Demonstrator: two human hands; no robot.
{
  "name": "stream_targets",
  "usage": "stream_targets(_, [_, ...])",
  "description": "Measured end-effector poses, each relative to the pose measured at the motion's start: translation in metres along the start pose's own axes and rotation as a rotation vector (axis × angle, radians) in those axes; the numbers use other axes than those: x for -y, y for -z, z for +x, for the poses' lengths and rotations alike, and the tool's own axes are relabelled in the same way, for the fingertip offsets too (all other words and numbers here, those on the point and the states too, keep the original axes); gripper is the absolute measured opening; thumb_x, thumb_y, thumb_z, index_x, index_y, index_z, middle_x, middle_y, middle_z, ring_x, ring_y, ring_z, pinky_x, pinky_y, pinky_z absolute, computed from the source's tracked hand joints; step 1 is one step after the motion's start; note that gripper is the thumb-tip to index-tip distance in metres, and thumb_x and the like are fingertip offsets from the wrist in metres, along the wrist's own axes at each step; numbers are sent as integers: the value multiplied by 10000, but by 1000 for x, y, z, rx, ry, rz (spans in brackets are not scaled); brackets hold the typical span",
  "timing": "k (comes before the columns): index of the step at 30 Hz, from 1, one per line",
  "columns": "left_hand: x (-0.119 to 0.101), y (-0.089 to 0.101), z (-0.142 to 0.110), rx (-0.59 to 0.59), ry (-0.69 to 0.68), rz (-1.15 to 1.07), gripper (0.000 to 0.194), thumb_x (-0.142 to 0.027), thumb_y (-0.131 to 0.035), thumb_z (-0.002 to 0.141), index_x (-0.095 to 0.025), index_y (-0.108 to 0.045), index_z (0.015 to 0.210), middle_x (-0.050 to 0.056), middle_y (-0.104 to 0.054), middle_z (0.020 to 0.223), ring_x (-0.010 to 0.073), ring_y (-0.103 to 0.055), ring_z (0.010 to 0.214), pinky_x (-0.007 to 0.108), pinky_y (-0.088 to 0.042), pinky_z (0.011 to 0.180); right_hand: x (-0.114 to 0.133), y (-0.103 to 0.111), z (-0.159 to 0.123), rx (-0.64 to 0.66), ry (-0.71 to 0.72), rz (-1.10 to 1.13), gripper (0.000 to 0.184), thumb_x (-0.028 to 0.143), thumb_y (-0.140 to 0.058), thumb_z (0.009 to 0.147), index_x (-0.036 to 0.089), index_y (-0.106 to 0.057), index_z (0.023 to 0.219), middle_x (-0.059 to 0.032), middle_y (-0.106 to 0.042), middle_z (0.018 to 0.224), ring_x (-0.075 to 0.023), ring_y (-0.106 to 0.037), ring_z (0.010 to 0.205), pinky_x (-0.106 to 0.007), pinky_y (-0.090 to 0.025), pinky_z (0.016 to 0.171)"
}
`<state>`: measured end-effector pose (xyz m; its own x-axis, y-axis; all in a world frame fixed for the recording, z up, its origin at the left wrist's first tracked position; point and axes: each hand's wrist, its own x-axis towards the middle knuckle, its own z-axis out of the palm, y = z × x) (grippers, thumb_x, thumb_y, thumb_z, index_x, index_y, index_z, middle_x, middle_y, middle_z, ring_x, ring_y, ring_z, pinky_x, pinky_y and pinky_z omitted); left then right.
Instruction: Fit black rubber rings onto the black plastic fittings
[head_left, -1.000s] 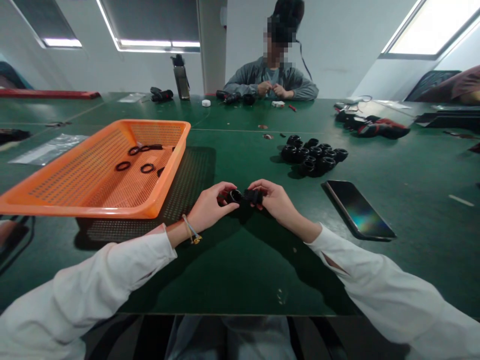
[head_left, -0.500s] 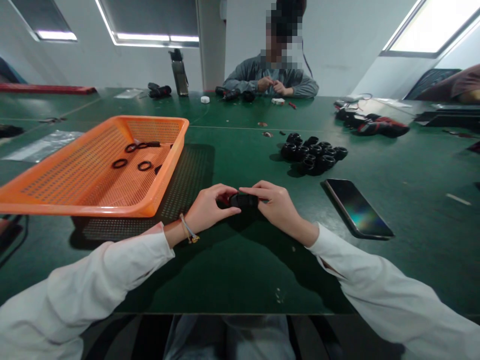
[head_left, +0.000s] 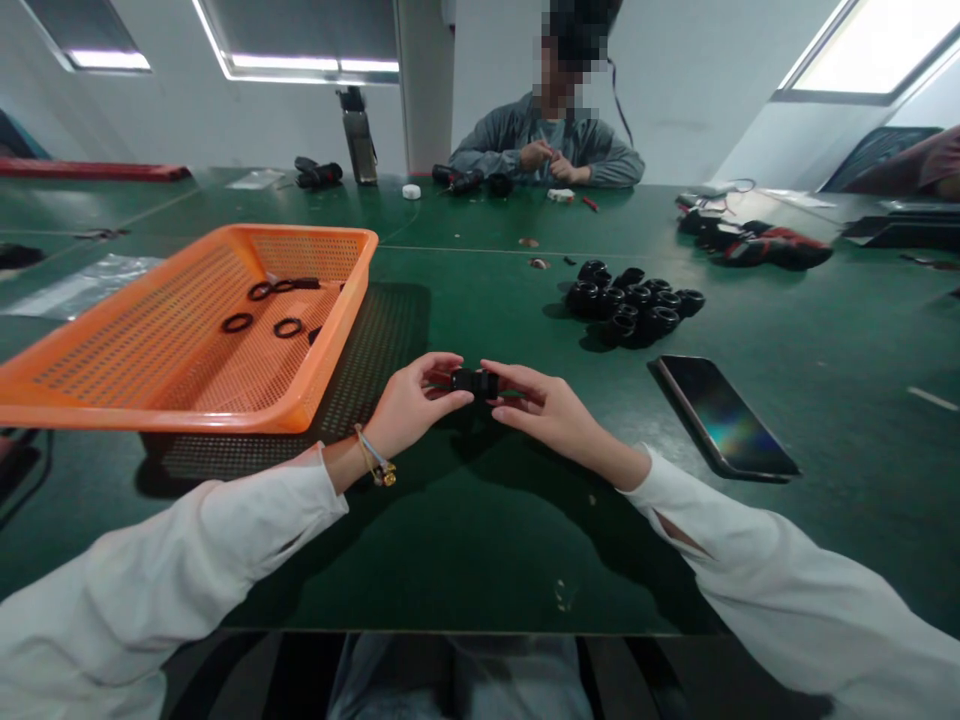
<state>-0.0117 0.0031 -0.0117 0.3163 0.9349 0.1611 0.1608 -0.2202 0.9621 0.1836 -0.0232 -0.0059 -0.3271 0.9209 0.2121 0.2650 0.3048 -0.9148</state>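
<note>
Left hand and right hand are held close together over the middle of the table, with a black fitting spanned lengthwise between them. Its left end is pinched by the left hand, thumb against fingers; its right end is surrounded by the half-curled fingers of the right hand, and whether the right thumb is pressed to it cannot be told. The green table is bounded by a straight near edge, and a broad band of its surface is left between that edge and the hands. At the far edge a person is seated, well apart from the work. An orange basket is set to the left, so sideways room for the left hand is narrowed by its right wall. Beyond the right hand, black pieces are clustered, with open tabletop left between. Farther right, a phone is laid flat and slanted, its near end separated from the white sleeve by a narrow gap. Two dark rings are contained within the basket's rim.
</note>
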Motion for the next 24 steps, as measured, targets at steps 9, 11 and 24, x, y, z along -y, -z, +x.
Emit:
stream_targets(9, [-5, 1, -1, 105, 48, -38, 474, -263, -725, 645, -118, -631, 1086, 60, -693, 922, 157, -645, 783, 299, -529, 756, 0, -6, -2, -160, 0, -8, 404, 185, -659, 696, 210, -617, 1097, -44, -660, 957, -164, -643, 868, -317, -542, 778])
stream_targets(11, [-6, 1, -4, 115, 30, -77, 533, -242, -735, 627, -125, -602, 1129, 70, -689, 988, 175, -651, 862, 306, -528, 796, 1, -6, -2, -160, -16, 15, 347, 193, -670, 686, 204, -616, 1028, -33, -681, 899, -172, -654, 850, -326, -542, 776])
stream_targets(24, [-5, -6, -4, 156, -38, -78, 532, -283, -675, 718, -192, -554, 1228, 73, -630, 1138, 166, -633, 884, 250, -541, 708, 11, -15, -3, -79, -8, -483, 126, 277, -604, 813, 197, -701, 804, -13, -611, 673, -136, -546, 603, -258, -379, 543])
